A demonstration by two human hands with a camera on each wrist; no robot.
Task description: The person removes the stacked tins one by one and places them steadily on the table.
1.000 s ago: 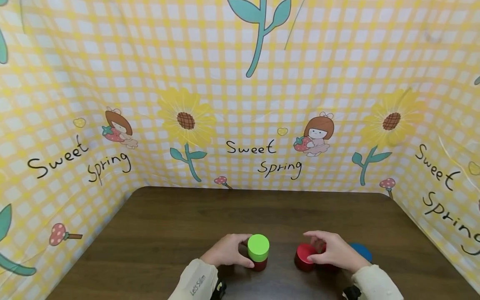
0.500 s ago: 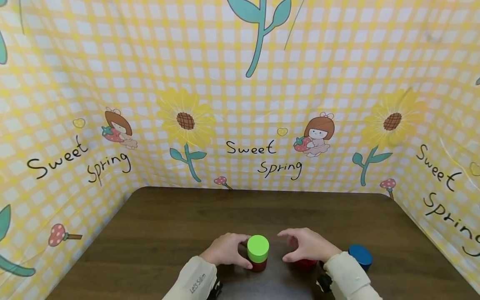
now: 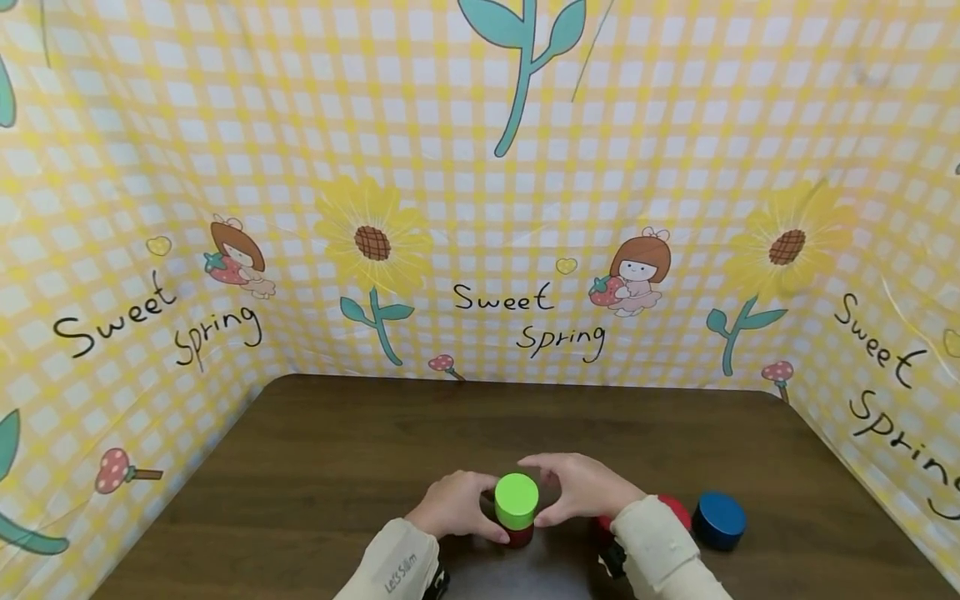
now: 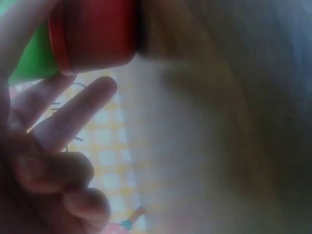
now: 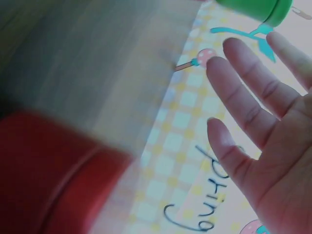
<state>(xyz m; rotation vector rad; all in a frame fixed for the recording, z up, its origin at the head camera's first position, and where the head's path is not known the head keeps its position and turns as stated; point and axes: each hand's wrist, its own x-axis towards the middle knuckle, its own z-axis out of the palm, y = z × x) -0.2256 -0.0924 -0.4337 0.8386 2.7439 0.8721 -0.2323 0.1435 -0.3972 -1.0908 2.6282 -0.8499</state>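
A round green container (image 3: pixel 517 495) stands on a round dark red container (image 3: pixel 520 536) near the table's front middle. My left hand (image 3: pixel 456 504) holds this stack from the left, its index finger along the far side and thumb low on the near side. In the left wrist view the red container (image 4: pixel 100 34) shows its rim, with fingers against it and the green one behind. From the right, my right hand (image 3: pixel 581 487) reaches round the green top with thumb and index spread. In the right wrist view its fingers (image 5: pixel 243 105) are extended, apart from the green container (image 5: pixel 258 9).
Bright red containers (image 3: pixel 675 510) sit partly hidden under the right sleeve (image 3: pixel 656 542); how many is unclear. To their right stands a blue round container (image 3: pixel 719 520). Beyond the brown wooden table (image 3: pixel 450 425) hangs a yellow checked cloth (image 3: pixel 480 208).
My right hand has moved left from the red containers to the green-topped stack, uncovering the blue container. The left hand and the stack have stayed almost in place.
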